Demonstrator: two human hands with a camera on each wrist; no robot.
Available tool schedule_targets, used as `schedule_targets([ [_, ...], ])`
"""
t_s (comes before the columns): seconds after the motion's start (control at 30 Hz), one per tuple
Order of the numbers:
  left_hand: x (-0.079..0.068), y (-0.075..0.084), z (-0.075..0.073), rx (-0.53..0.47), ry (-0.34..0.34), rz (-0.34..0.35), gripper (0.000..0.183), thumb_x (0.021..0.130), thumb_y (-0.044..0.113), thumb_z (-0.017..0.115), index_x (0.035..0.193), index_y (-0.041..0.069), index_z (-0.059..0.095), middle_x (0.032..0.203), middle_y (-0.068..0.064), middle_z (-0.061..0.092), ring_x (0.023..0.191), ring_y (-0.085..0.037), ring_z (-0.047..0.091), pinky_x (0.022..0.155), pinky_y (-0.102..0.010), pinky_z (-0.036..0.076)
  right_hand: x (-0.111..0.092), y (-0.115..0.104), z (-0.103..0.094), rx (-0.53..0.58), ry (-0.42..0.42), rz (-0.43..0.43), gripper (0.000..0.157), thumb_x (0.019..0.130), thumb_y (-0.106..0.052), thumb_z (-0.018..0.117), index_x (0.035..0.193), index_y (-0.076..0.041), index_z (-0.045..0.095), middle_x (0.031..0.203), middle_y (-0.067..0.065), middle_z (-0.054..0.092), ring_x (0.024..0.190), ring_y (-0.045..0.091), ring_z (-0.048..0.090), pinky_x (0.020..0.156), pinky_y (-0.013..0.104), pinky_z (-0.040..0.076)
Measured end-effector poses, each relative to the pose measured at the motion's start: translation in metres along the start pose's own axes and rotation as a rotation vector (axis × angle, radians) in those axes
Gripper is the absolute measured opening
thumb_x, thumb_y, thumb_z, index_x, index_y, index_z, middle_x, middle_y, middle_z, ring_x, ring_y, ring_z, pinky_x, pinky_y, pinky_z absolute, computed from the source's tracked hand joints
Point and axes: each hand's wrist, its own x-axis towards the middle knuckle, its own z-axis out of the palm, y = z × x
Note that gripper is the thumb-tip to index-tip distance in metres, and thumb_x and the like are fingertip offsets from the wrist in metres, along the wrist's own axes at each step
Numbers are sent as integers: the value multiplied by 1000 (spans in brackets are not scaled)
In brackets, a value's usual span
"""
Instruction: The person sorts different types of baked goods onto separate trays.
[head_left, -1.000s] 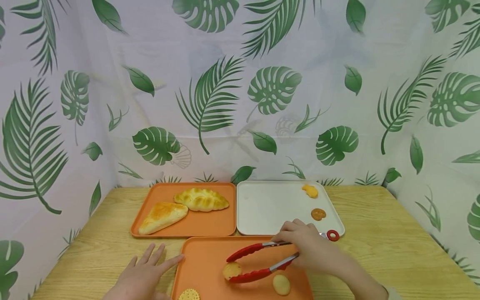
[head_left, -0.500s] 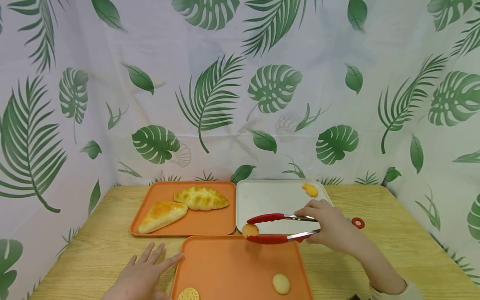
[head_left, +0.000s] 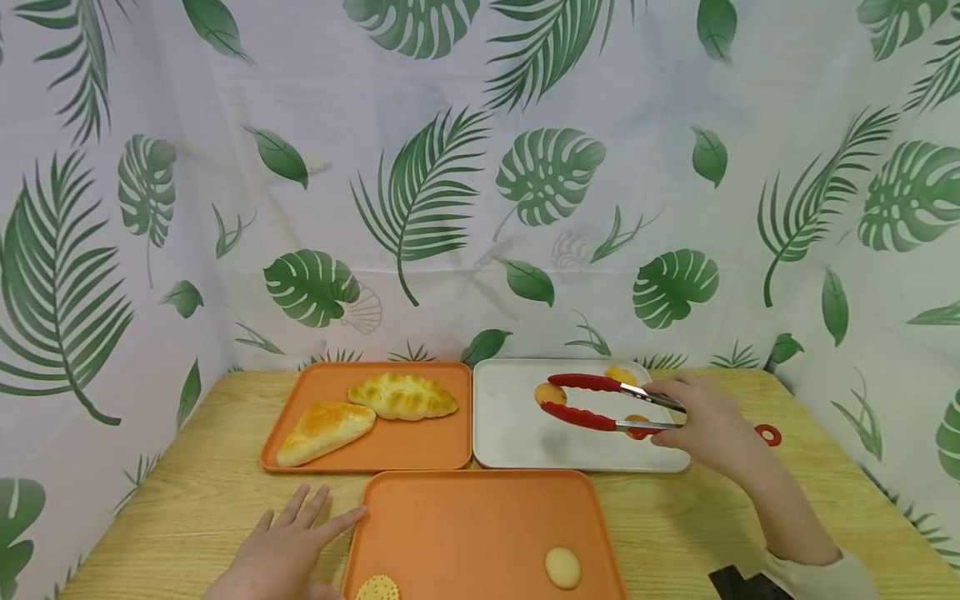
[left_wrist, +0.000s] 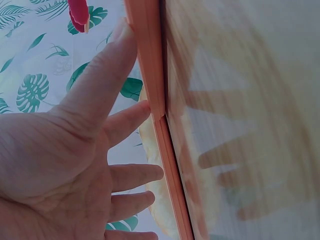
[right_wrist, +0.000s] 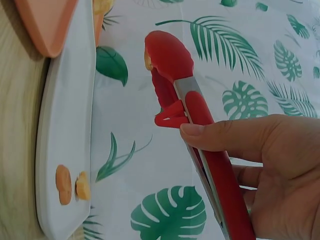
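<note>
My right hand [head_left: 708,429] grips a pair of red-tipped metal tongs [head_left: 588,415] over the white tray [head_left: 510,442]. Between the tong tips a round brown cookie [head_left: 550,395] is pinched, held above the tray. In the right wrist view the thumb presses the red handle of the tongs [right_wrist: 220,175]. Fingers spread, my left hand [head_left: 277,546] lies at the left edge of the front orange tray [head_left: 480,533], its thumb touching the rim. On that tray are a pale oval cookie [head_left: 562,568] and a round holed cracker [head_left: 377,588].
A fish-shaped cracker [head_left: 621,375] and a pretzel [right_wrist: 63,185] lie at the white tray's right side, partly behind the tongs in the head view. The back-left orange tray [head_left: 435,450] bears a triangular pastry [head_left: 325,433] and a braided bread [head_left: 402,397]. A leaf-patterned cloth hangs behind.
The right hand has lifted the brown cookie with the tongs off the front orange tray and carried it back and right over the white tray. The left hand has stayed in place.
</note>
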Motion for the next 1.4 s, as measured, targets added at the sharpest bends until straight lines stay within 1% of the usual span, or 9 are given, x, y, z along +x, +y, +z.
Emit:
schedule_targets([
  [0.13, 0, -1, 0, -3, -2, -1, 89, 54, 62, 66, 135, 38, 37, 143, -18, 32, 132, -44, 21, 90, -72, 24, 3, 9, 1, -17, 3, 75, 56, 66, -18, 77, 117, -5, 57, 112, 21, 52, 101, 37, 45, 70, 52, 38],
  [0.23, 1, -1, 0, -4, -8, -4, 89, 54, 62, 66, 135, 38, 36, 143, -18, 32, 133, -44, 21, 90, -72, 24, 6, 15, 5, -24, 14, 113, 56, 67, -18, 77, 118, -6, 56, 113, 22, 51, 102, 38, 43, 69, 53, 37],
  [0.43, 2, -3, 2, -6, -13, 3, 89, 55, 63, 65, 135, 39, 35, 143, -18, 32, 132, -45, 21, 90, -72, 23, 16, 30, 24, -51, 47, 167, 56, 66, -18, 77, 117, -6, 57, 108, 22, 52, 99, 40, 43, 68, 55, 35],
  [0.6, 1, -3, 3, -13, -14, 9, 88, 56, 64, 64, 135, 38, 35, 143, -19, 31, 132, -45, 21, 90, -72, 23, 23, 41, 38, -65, 18, 228, 57, 66, -19, 77, 117, -4, 56, 106, 23, 51, 98, 41, 42, 70, 57, 34],
  [0.7, 1, -2, 2, -10, -9, 7, 88, 56, 64, 64, 135, 38, 35, 143, -19, 31, 133, -45, 21, 90, -72, 23, 27, 46, 43, -57, 0, 263, 57, 67, -19, 76, 118, -2, 55, 107, 24, 50, 98, 42, 41, 70, 59, 33],
  [0.87, 1, -1, 1, -10, -3, 4, 88, 56, 61, 66, 135, 39, 36, 143, -18, 31, 133, -44, 21, 90, -72, 23, 38, 55, 52, -62, -31, 292, 57, 69, -21, 74, 118, -1, 55, 111, 26, 49, 100, 45, 41, 71, 61, 34],
  [1.03, 2, -1, 1, -9, -2, 7, 88, 56, 61, 66, 135, 39, 36, 143, -18, 32, 132, -45, 21, 90, -72, 23, 46, 62, 60, -39, -67, 342, 56, 69, -20, 72, 118, -1, 55, 111, 26, 48, 101, 44, 40, 72, 61, 34],
  [1.23, 2, -2, 2, -15, -8, 5, 87, 56, 62, 65, 135, 39, 35, 143, -18, 31, 133, -44, 20, 90, -72, 23, 51, 65, 67, -34, -84, 385, 56, 70, -19, 71, 120, -1, 53, 112, 27, 47, 102, 44, 39, 75, 64, 33],
  [1.4, 1, -2, 1, -17, -17, -4, 87, 56, 61, 66, 135, 40, 35, 144, -18, 31, 133, -44, 20, 91, -72, 23, 52, 64, 70, -35, -100, 397, 57, 70, -20, 72, 120, -1, 53, 111, 26, 47, 102, 45, 39, 75, 63, 34],
])
